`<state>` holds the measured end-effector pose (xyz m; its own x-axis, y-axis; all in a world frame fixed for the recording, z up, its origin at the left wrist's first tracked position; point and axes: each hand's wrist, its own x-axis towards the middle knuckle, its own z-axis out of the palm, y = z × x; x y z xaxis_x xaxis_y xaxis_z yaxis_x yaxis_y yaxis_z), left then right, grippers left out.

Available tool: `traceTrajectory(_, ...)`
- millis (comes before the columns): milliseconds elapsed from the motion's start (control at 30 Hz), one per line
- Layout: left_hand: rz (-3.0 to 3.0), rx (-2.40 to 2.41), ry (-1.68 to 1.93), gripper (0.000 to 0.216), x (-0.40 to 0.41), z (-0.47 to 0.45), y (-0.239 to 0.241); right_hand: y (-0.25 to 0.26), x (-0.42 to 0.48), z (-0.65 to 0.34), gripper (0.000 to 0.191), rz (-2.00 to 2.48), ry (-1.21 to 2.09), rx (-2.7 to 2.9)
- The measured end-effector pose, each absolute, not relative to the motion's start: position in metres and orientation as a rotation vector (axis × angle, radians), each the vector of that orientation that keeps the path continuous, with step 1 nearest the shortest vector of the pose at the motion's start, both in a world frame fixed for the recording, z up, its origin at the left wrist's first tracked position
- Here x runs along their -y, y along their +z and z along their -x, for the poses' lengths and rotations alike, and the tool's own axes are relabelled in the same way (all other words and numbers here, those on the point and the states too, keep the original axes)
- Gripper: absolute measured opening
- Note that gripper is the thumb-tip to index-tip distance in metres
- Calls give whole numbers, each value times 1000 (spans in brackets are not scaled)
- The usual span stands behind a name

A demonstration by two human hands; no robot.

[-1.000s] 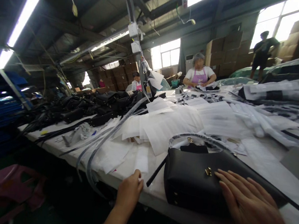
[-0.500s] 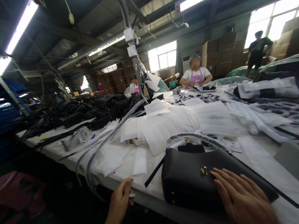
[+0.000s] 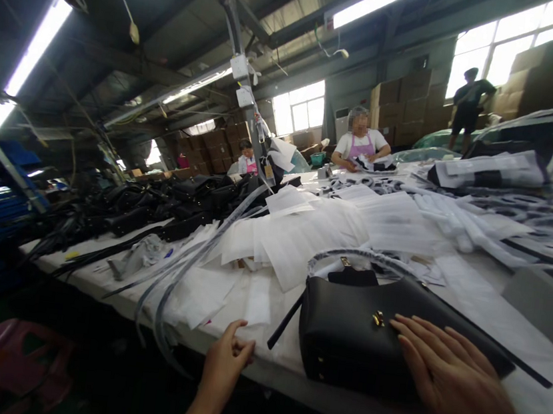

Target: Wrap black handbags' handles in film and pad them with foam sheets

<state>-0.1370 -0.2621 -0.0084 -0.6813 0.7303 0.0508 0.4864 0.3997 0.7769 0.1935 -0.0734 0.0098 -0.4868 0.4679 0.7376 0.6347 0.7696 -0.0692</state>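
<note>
The right hand [image 3: 456, 383] lies flat, fingers spread, on the black handbag [image 3: 356, 331] at the worktop [image 3: 505, 316] edge. The left hand [image 3: 224, 362], fingers curled loosely, touches white paper sheets [image 3: 254, 305].

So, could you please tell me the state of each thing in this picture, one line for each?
Black leather handbag with gold clasp: lying flat on the table, flap closed.
Wrapped handle of the handbag: arched up, covered in plastic.
Right hand: open, flat on the handbag.
Left hand: at the table edge, fingers curled, grip unclear.
White paper sheets: spread loose.
Pile of black bags: heaped on the far left of the table.
</note>
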Motion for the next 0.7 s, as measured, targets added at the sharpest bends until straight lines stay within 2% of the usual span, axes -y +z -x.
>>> traceTrajectory(133, -1169, -2522, 962, 37, 259, 134, 0, 11, 74, -193, 50, 809, -300, 2175)
traceTrajectory(333, -1218, -2687, 686, 35, 255, 123, 2, 10, 74, -193, 51, 833, -293, 2180)
traceTrajectory(500, -1180, -2810, 504, 44, 255, 115, 3, 11, 74, -193, 49, 815, -267, 2188)
traceTrajectory(700, -1046, -2853, 476, 67, 271, 128, 3, 11, 75, -193, 48, 816, -259, 2159)
